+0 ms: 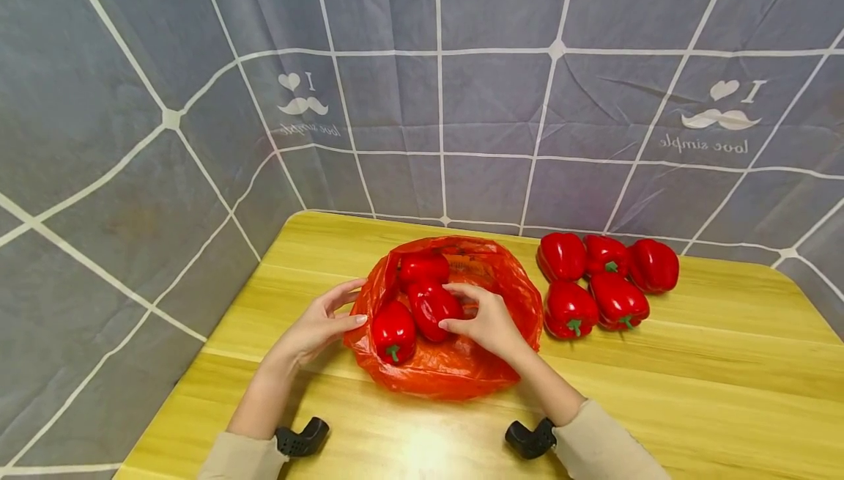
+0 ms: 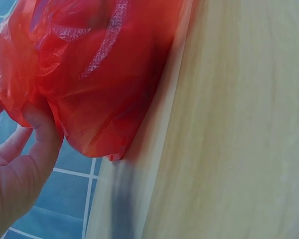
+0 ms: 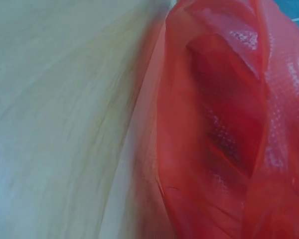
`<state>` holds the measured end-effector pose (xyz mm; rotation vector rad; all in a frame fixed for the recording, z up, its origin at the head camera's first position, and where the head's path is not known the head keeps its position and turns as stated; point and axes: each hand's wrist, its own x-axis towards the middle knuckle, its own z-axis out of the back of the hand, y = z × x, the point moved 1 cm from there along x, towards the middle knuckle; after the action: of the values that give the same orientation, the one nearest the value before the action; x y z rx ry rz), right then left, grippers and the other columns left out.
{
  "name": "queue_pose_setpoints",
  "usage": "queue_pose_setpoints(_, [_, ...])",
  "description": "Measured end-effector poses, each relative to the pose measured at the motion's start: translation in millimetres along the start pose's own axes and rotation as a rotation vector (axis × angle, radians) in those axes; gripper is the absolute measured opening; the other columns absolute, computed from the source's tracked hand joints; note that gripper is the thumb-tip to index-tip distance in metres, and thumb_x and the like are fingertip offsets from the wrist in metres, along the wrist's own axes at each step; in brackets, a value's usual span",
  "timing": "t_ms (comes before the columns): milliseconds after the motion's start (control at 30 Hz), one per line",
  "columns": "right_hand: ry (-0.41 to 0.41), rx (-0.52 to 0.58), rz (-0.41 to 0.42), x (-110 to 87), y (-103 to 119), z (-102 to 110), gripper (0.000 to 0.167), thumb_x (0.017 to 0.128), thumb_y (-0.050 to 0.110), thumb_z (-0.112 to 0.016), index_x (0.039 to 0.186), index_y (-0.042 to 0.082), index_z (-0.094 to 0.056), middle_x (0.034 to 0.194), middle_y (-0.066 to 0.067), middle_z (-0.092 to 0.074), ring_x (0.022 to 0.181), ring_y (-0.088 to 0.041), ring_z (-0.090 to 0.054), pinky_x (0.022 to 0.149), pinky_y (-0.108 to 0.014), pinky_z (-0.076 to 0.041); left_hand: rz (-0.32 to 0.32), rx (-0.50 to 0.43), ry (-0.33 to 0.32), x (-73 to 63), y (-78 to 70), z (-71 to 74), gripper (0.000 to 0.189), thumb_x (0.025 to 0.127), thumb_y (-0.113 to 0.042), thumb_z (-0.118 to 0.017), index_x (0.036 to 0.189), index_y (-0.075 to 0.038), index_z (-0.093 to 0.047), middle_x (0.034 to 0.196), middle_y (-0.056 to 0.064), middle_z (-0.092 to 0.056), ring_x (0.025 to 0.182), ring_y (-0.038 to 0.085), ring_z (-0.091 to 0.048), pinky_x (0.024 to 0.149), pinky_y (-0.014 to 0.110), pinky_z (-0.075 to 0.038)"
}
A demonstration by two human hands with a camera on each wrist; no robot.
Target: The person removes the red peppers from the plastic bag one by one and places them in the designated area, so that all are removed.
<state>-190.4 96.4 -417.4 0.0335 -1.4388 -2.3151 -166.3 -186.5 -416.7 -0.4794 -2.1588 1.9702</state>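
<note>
A red plastic bag [image 1: 455,377] lies wide open on the table, its mouth facing up. At its left rim my left hand [image 1: 323,326] holds the film between thumb and fingers; the left wrist view shows the thumb [image 2: 42,132] against the bag [image 2: 99,99]. Inside the bag, my right hand [image 1: 488,322] grips a glossy red bell pepper [image 1: 431,308] by its right side. Beside that lies another bell pepper [image 1: 394,333], green stem towards me, and one more bell pepper [image 1: 425,267] sits behind. In the right wrist view the bag [image 3: 214,149] hides the hand.
To the right of the bag, several red bell peppers are grouped on the wooden table [image 1: 692,363], the nearest bell pepper [image 1: 571,309] close to the bag's rim. A grey curtain [image 1: 494,113] with white lines hangs behind the table and along its left side.
</note>
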Motion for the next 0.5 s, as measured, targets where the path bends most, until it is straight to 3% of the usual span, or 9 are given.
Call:
queue_pose_setpoints(333, [0.022,-0.027,-0.015,-6.9,2.0,8.2,0.054,0.070,0.012,-0.081,0.121,0.009,-0.062,0.116,-0.006,-0.063,0.095,-0.025,-0.063,0.081,-0.036,-0.053,-0.014,-0.015,0.018,1.9,-4.6,0.3,0.068,0.086,0.004,-0.060,0.143,0.004,-0.024,0.138,0.029,-0.031,0.096,0.022,-0.063,0.081,0.034,-0.053])
queue_pose_setpoints(500, [0.039,-0.032,0.023,-9.3,3.4,8.3,0.055,0.072,0.015,-0.081,0.123,0.009,-0.060,0.118,-0.007,-0.062,0.097,-0.024,-0.062,0.083,-0.036,-0.052,-0.013,-0.016,0.011,-1.1,-4.9,0.8,0.067,0.086,0.006,-0.059,0.143,0.005,-0.024,0.137,0.028,-0.032,0.094,0.021,-0.064,0.080,0.033,-0.053])
